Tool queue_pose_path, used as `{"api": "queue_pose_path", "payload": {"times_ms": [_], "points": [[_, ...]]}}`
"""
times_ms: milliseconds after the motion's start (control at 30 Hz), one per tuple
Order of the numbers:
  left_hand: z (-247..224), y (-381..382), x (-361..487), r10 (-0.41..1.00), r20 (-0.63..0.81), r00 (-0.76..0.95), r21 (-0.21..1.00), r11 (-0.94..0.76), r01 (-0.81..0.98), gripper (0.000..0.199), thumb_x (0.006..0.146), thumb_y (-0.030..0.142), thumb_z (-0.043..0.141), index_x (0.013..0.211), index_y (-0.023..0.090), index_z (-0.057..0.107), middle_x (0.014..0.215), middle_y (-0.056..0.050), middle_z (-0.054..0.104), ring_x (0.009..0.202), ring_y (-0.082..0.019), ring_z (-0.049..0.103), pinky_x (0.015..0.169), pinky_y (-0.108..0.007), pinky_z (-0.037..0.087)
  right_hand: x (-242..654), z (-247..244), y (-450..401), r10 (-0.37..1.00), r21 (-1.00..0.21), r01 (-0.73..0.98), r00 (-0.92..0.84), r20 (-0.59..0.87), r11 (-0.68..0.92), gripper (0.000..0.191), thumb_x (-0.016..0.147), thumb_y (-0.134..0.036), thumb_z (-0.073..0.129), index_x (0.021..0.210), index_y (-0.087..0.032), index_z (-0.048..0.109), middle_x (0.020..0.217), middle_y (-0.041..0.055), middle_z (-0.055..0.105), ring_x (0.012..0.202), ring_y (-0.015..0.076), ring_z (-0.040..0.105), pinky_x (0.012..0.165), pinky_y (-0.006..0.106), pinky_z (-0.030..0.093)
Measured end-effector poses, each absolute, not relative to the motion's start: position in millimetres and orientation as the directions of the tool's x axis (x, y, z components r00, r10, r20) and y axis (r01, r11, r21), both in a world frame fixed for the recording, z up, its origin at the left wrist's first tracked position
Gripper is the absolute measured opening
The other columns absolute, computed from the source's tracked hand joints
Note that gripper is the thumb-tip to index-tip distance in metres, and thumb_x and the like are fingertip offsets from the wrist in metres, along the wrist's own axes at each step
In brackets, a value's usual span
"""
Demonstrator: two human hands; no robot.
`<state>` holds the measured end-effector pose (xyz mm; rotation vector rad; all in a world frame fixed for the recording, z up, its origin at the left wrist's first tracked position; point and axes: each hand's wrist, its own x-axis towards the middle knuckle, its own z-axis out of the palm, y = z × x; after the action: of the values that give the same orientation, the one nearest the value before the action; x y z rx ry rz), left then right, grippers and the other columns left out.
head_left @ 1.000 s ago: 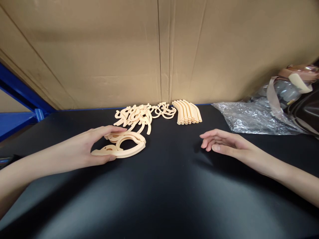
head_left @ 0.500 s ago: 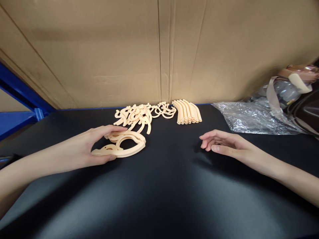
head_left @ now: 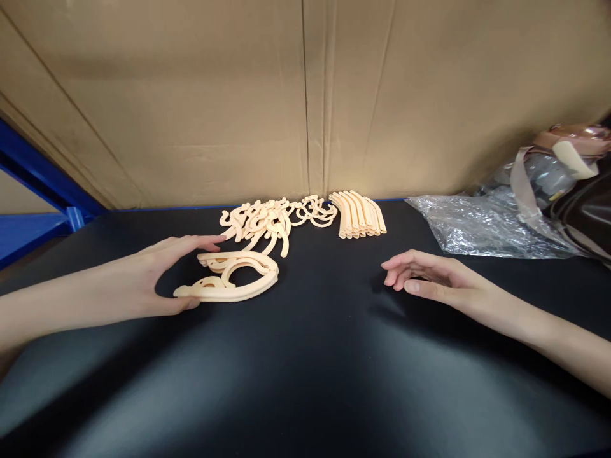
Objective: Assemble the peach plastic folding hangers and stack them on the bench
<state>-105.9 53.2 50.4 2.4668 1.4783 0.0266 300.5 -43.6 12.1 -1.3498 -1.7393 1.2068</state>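
Folded beige plastic hangers (head_left: pixel 238 294) lie stacked on the black table, left of the middle. My left hand (head_left: pixel 153 273) is at their left end with fingers and thumb spread wide; the thumb is at the lower edge, and I cannot tell if it still touches. The fingers are apart from the upper arm of the stack. My right hand (head_left: pixel 432 275) hovers over the table to the right, fingers loosely curved and holding nothing. Behind the hangers is a pile of beige hanger hooks (head_left: pixel 260 219).
Thin curved beige pieces (head_left: pixel 315 213) lie beside the hooks, then a neat stack of beige hanger arms (head_left: pixel 360 216). A clear plastic bag (head_left: pixel 487 222) and a dark bag with a strap (head_left: pixel 522 184) sit at right. Cardboard (head_left: pixel 214 108) stands behind; a blue frame (head_left: pixel 33 178) is at left.
My left hand has let go of the folded hangers and drawn back to the left, its fingers opening wider. The hangers stay in place, and my right hand has hardly moved.
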Motion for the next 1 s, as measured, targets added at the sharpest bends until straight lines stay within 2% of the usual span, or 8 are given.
{"api": "queue_pose_path", "payload": {"times_ms": [200,333,500,733,1000], "points": [[48.6,50.6,-104.2,0.873,-0.131,0.47,0.218,-0.437,0.872,0.075,0.071,0.045,0.053,0.141,0.024,0.035,0.139,-0.004,0.049,0.121,-0.026,0.049,0.105,-0.036,0.035,300.7,12.5,-43.7,0.956,-0.916,0.396,-0.286,-0.064,0.057,0.032,0.086,-0.045,0.06,0.112,-0.026,0.062,0.103,0.0049,0.066,0.097,0.0197,0.06,0.092,0.036,0.046],[45.3,52.9,-107.3,0.877,-0.073,0.474,0.209,-0.451,0.867,0.074,0.07,0.043,0.053,0.139,0.023,0.038,0.135,-0.004,0.053,0.123,-0.026,0.048,0.107,-0.036,0.032,300.7,12.8,-43.9,0.956,-0.912,0.406,-0.288,-0.06,0.064,0.034,0.086,-0.046,0.06,0.112,-0.025,0.062,0.103,0.0055,0.066,0.097,0.0206,0.06,0.093,0.037,0.046],[47.3,56.3,-111.3,0.874,-0.138,0.467,0.192,-0.439,0.878,0.075,0.069,0.046,0.056,0.139,0.024,0.039,0.139,-0.003,0.049,0.124,-0.028,0.048,0.106,-0.038,0.034,300.7,12.3,-43.7,0.954,-0.913,0.403,-0.292,-0.065,0.062,0.033,0.086,-0.046,0.06,0.112,-0.025,0.062,0.103,0.0052,0.066,0.097,0.0202,0.06,0.093,0.037,0.045],[49.3,52.1,-104.2,0.853,-0.113,0.51,0.218,-0.479,0.85,0.07,0.073,0.043,0.054,0.139,0.025,0.038,0.14,-0.002,0.049,0.123,-0.025,0.049,0.107,-0.036,0.033,301.2,12.7,-44.0,0.952,-0.919,0.39,-0.3,-0.064,0.061,0.03,0.087,-0.043,0.06,0.112,-0.026,0.062,0.104,0.0039,0.065,0.098,0.019,0.059,0.093,0.035,0.044],[48.5,57.5,-109.3,0.847,-0.149,0.509,0.177,-0.484,0.857,0.072,0.074,0.047,0.054,0.14,0.026,0.035,0.14,-0.002,0.048,0.122,-0.025,0.05,0.104,-0.036,0.036,300.4,13.1,-44.7,0.952,-0.918,0.392,-0.299,-0.065,0.06,0.03,0.087,-0.042,0.06,0.112,-0.025,0.062,0.104,0.0044,0.065,0.098,0.0191,0.059,0.092,0.034,0.044]]}}
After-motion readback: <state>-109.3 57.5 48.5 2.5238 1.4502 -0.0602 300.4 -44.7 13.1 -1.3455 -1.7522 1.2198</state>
